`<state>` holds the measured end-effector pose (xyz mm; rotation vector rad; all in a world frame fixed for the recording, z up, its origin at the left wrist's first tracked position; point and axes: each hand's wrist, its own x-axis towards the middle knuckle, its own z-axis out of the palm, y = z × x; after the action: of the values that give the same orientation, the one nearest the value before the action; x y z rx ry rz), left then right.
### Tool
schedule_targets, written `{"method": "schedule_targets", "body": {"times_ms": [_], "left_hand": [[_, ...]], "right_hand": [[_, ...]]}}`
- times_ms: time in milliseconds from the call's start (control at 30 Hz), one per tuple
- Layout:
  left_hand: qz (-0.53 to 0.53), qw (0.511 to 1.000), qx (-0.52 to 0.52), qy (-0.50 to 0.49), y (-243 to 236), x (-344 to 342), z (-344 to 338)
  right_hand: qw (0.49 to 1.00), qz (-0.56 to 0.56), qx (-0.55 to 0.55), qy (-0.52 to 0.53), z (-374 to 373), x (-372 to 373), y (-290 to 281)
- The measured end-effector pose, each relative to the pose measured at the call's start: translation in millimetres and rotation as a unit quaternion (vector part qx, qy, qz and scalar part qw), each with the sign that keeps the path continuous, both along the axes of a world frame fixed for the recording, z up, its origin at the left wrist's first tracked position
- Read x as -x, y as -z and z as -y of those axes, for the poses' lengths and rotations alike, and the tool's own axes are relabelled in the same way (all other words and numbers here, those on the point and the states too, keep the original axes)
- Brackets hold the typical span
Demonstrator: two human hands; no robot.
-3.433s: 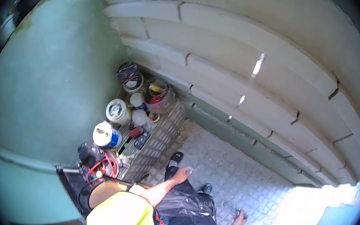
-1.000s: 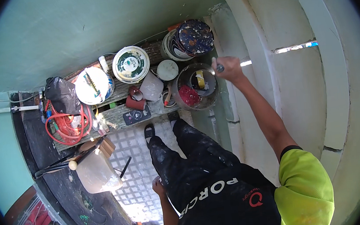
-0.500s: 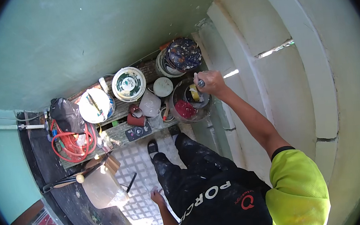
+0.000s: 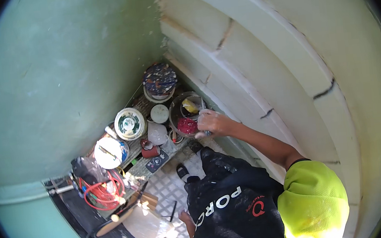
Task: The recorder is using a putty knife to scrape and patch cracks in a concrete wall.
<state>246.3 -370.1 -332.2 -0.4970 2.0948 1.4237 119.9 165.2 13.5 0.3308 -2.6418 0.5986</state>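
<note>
Grey metal shows in the right hand [image 4: 214, 122]: a thin rod-like tool [image 4: 204, 113], fingers closed around its shaft, its upper end over the open round bucket [image 4: 185, 115] holding yellow and red items. Judged best practice: keep the wrist above the bucket's rim, lift the tool straight, and avoid knocking the paint-spattered lidded tub [image 4: 159, 79] just behind. The left hand [image 4: 187, 220] hangs low beside the black trousers; its grip cannot be told.
</note>
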Motion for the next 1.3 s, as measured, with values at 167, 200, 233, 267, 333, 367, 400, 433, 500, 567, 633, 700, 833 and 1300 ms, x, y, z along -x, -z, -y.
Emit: {"method": "schedule_targets", "body": {"times_ms": [167, 200, 233, 267, 333, 367, 400, 433, 500, 567, 633, 700, 833, 1300], "left_hand": [[-0.002, 0.996, 0.062, 0.063, 4.2, 62.8, 18.1], [-0.005, 0.995, 0.064, 0.078, -3.5, 71.3, 18.9], [-0.008, 0.995, 0.052, 0.082, -9.8, 83.0, 17.8], [-0.009, 0.996, 0.040, 0.084, -16.9, 92.1, 19.8], [-0.011, 0.995, 0.014, 0.094, -16.4, 121.3, 18.0], [-0.011, 0.995, -0.001, 0.099, -23.6, 141.3, 15.6], [-0.008, 0.994, -0.017, 0.111, -24.0, 163.3, 10.8], [-0.004, 0.992, -0.033, 0.122, -23.3, 177.1, 3.8], [-0.003, 0.991, -0.063, 0.115, -24.3, 180.3, -3.7], [0.003, 0.989, -0.093, 0.116, -22.3, 198.6, -29.8], [0.011, 0.986, -0.121, 0.118, -23.8, 218.8, -60.1], [0.014, 0.982, -0.134, 0.130, -25.3, 225.7, -73.4], [0.003, 0.954, -0.158, 0.257, -47.7, 230.3, -146.3], [-0.041, 0.964, -0.103, 0.243, -112.0, 117.7, -150.2]], "right_hand": [[0.992, -0.011, 0.022, 0.122, 10.5, -89.2, -48.5], [0.982, -0.050, 0.102, 0.152, 11.3, -106.9, -65.5], [0.966, -0.094, 0.140, 0.194, 11.4, -128.9, -86.5], [0.947, -0.138, 0.177, 0.232, 13.4, -151.7, -110.2], [0.911, -0.224, 0.139, 0.318, 17.8, -201.0, -129.6], [0.906, -0.227, 0.135, 0.332, 24.8, -222.6, -130.2], [0.877, -0.235, 0.116, 0.404, 35.0, -248.2, -129.2], [0.842, -0.240, 0.096, 0.473, 47.3, -273.3, -127.2], [0.810, -0.230, 0.104, 0.529, 73.4, -310.2, -101.4], [0.760, -0.182, 0.120, 0.612, 103.3, -336.2, -95.4], [0.738, -0.125, 0.079, 0.658, 124.9, -363.2, -99.9], [0.704, -0.037, 0.058, 0.707, 145.2, -387.1, -105.4], [0.735, 0.086, 0.071, 0.669, 150.1, -420.8, -113.8], [0.797, 0.241, 0.035, 0.553, 78.4, -409.7, -130.8]]}}
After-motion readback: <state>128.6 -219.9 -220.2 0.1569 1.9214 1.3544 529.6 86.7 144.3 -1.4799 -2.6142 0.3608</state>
